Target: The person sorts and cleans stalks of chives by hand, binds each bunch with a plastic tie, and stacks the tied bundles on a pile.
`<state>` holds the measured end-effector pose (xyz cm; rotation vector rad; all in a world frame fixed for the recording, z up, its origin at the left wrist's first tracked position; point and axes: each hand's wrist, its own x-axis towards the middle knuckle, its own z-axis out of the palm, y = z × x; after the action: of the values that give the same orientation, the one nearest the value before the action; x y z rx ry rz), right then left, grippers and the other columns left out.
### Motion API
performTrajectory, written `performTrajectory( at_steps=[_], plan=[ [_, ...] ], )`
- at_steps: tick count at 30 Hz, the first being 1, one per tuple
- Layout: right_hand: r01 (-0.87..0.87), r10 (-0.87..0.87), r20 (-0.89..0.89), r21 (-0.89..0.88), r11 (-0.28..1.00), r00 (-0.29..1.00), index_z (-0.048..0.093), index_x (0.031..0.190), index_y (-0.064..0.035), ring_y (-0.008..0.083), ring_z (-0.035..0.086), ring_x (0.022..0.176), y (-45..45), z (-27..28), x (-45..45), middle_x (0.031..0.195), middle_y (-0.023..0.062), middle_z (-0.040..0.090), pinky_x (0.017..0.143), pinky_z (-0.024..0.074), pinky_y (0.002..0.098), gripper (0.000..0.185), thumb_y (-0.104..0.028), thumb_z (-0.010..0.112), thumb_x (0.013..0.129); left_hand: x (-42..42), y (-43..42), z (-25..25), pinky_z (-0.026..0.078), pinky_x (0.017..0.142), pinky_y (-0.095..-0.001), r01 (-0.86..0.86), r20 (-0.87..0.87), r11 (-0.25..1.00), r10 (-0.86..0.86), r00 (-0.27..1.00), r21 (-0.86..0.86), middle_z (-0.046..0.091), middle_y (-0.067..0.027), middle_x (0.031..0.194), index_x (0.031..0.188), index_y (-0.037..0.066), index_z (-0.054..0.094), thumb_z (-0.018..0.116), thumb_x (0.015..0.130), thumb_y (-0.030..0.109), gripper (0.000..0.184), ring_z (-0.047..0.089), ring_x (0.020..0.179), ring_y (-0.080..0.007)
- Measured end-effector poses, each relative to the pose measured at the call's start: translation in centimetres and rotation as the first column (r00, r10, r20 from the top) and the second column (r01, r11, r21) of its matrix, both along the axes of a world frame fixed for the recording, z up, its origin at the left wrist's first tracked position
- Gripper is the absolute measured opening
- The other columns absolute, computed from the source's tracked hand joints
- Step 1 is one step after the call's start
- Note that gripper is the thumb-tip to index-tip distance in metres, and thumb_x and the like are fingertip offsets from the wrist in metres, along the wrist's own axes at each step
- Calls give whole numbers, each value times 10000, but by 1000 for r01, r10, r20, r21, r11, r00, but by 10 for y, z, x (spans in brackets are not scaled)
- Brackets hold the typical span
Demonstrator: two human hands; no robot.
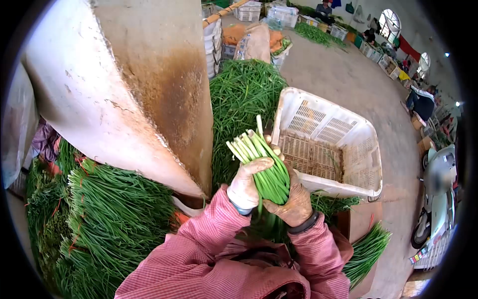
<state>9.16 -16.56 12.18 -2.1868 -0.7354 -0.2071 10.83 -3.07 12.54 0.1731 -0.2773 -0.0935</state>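
Observation:
My left hand, in a whitish glove, is closed around the left side of a bunch of garlic chives. Its pale stem ends point up and away from me, roughly level with one another. On the other side, my right hand, in a soiled brownish glove, grips the lower right of the same bunch. The leafy ends hang down toward my lap, partly hidden by my hands and sleeves. Just beyond the bunch lies a big heap of loose chives.
A white plastic crate stands right of the heap. Tied bundles of chives are piled at my left beside a stained pillar. Another bundle lies at lower right. A scooter and a bent-over person are farther right.

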Motion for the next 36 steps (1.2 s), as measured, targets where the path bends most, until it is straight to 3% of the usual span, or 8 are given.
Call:
performTrajectory(
  at_steps=[10, 12, 13, 15, 18, 22, 27, 36],
  plan=[
    [-90, 83, -40, -618, 781, 996, 419, 1121, -31, 331, 556, 836, 102, 59, 72, 926, 192, 560, 715, 460, 366, 578, -271, 627, 638, 9, 35, -39, 293, 968, -353, -183, -89, 973, 197, 976, 141, 415, -60, 1222, 1212, 58, 359, 609, 757, 249, 553, 384, 1133, -192],
    [-100, 94, -37, -433, 896, 995, 432, 1019, 24, 303, 566, 802, 111, 43, 85, 857, 155, 573, 677, 462, 373, 460, -183, 603, 645, 18, 53, -51, 285, 963, -332, -216, -82, 948, 240, 967, 233, 419, -41, 1201, 1206, 49, 365, 645, 721, 227, 587, 371, 1125, -182],
    [-252, 355, -382, 294, 922, 853, 418, 1051, 19, 278, 560, 833, 113, 21, 89, 894, 135, 573, 720, 454, 349, 472, -196, 594, 670, 17, 55, -51, 262, 977, -341, -229, -2, 915, 243, 970, 332, 390, -52, 1225, 1237, 47, 325, 639, 715, 201, 628, 351, 1145, -191],
    [-63, 596, -412, 786, 616, 690, 377, 1104, -5, 241, 548, 881, 109, -14, 97, 952, 100, 568, 779, 440, 316, 484, -136, 602, 695, 12, 57, -58, 247, 982, -334, -210, 90, 804, 193, 977, 557, 342, -60, 1252, 1286, 61, 251, 678, 654, 97, 764, 319, 1168, -190],
    [26, 240, -319, 648, 761, 917, 361, 1106, -29, 208, 536, 892, 90, 15, 61, 942, 83, 564, 763, 447, 294, 570, 2, 671, 628, 11, 48, -63, 356, 893, -298, -109, 74, 565, 86, 994, 818, 408, -50, 1186, 1239, 54, 321, 746, 553, 9, 808, 384, 1096, -163],
    [-31, 256, -215, 705, 708, 942, 290, 1235, -46, 186, 477, 980, 62, 21, 41, 1049, 96, 500, 829, 411, 295, 727, -23, 702, 636, 0, 40, -37, 450, 710, -267, 9, 18, 611, -38, 999, 792, 566, -66, 918, 1031, 31, 502, 671, 609, -4, 457, 552, 788, -158],
    [451, 549, -585, 810, 374, 597, 432, 1176, -100, 183, 479, 958, -4, 7, 40, 1109, 62, 495, 837, 378, 308, 587, -543, 452, 791, -38, 75, -29, 402, 523, -225, 519, -251, 368, -574, 780, 771, 531, -62, 750, 1308, 66, 202, 694, 624, 161, 848, 485, 564, -134],
    [699, 296, -777, 630, 339, 556, 570, 896, -61, 190, 535, 875, -52, -48, 4, 926, 64, 580, 811, 418, 333, 166, -165, 592, 769, -130, 35, -77, 363, 543, -243, 691, -377, 589, -579, 723, 419, 559, -100, 858, 1247, 64, 323, 645, 624, 150, 706, 453, 556, -139]
  ],
)
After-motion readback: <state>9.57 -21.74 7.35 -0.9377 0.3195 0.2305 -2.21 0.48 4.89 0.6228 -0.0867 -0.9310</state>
